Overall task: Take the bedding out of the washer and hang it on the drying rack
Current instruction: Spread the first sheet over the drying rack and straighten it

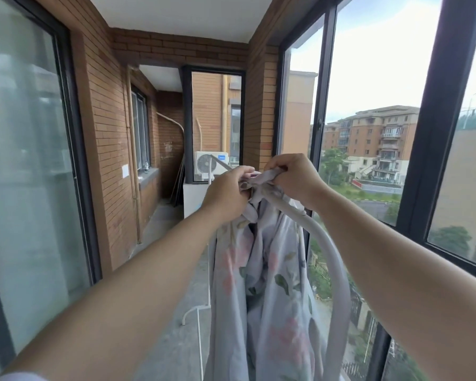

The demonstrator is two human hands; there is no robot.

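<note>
Most of the bedding [264, 284] already hung over the drying rack [338, 273] on the balcony, our left hand [227, 192] and right hand [293, 178] each pinching its bunched top, which we judged unspread.

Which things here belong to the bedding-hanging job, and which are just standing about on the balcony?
Part of the job:
- floral bedding, draped over the rack
- white drying rack
- left hand and right hand, both gripping the bedding's bunched top edge

Just there:
- air conditioner unit
- leaning boards beside it
- wall pipe
</note>
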